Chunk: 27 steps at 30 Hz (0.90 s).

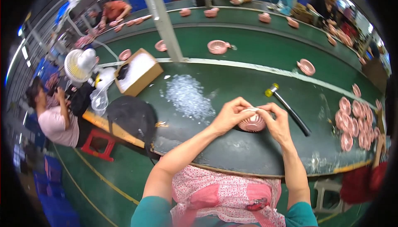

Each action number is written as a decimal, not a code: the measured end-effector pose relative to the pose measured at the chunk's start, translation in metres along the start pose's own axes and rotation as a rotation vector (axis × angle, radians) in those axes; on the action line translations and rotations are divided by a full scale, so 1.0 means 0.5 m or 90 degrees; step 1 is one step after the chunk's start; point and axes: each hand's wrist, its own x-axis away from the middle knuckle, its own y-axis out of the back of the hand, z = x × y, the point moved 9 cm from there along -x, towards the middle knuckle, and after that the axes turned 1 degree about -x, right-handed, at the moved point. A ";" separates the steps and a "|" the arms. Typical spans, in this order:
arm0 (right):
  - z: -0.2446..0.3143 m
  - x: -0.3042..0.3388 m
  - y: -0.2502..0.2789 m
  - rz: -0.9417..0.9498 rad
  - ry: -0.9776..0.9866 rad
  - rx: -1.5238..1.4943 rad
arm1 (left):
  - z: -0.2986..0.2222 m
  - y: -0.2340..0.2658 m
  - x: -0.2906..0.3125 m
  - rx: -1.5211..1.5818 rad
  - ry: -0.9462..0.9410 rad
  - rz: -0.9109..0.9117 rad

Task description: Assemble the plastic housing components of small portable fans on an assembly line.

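Note:
Both my hands hold a small pink ribbed plastic bowl point(252, 123) just above the dark green workbench point(224, 148). My left hand point(232, 115) grips its left rim, thumb and fingers pinched together near the top. My right hand point(275, 123) is closed on the right side, thumb pressed on the upper rim. What sits between the fingertips is too small to make out. Right of my hands lies a hammer point(292, 110) with a yellow-faced head and a black handle. Left of them, many small clear plastic pieces point(188, 98) are spread in a pile.
A cardboard box point(143, 78) lined in white and a black round seat-like thing point(132, 117) stand left. Pink bowls point(354, 123) cluster at the right. Beyond a white rail, a green conveyor point(257, 47) carries more bowls. A seated person point(58, 115) and a fan point(78, 65) are left.

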 end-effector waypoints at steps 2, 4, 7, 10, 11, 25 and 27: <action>-0.026 -0.012 0.010 -0.047 -0.014 -0.045 | -0.021 0.017 0.004 -0.188 -0.100 -0.090; -0.048 -0.030 0.025 -0.076 -0.036 0.012 | -0.082 -0.001 0.036 -0.552 -0.322 -0.158; -0.121 -0.047 0.041 -0.081 0.032 0.240 | -0.063 -0.071 0.047 -0.786 -0.461 -0.045; -0.101 -0.044 0.022 -0.013 0.133 0.443 | -0.032 -0.082 0.041 -0.833 -0.460 -0.008; -0.083 -0.043 0.010 0.034 0.161 0.478 | -0.040 -0.081 0.046 -0.846 -0.458 -0.014; -0.134 0.049 0.224 -0.103 0.066 0.659 | -0.047 -0.119 0.061 -0.912 -0.480 -0.006; -0.078 0.043 0.195 -0.088 0.020 0.569 | -0.044 -0.106 0.058 -0.913 -0.471 -0.015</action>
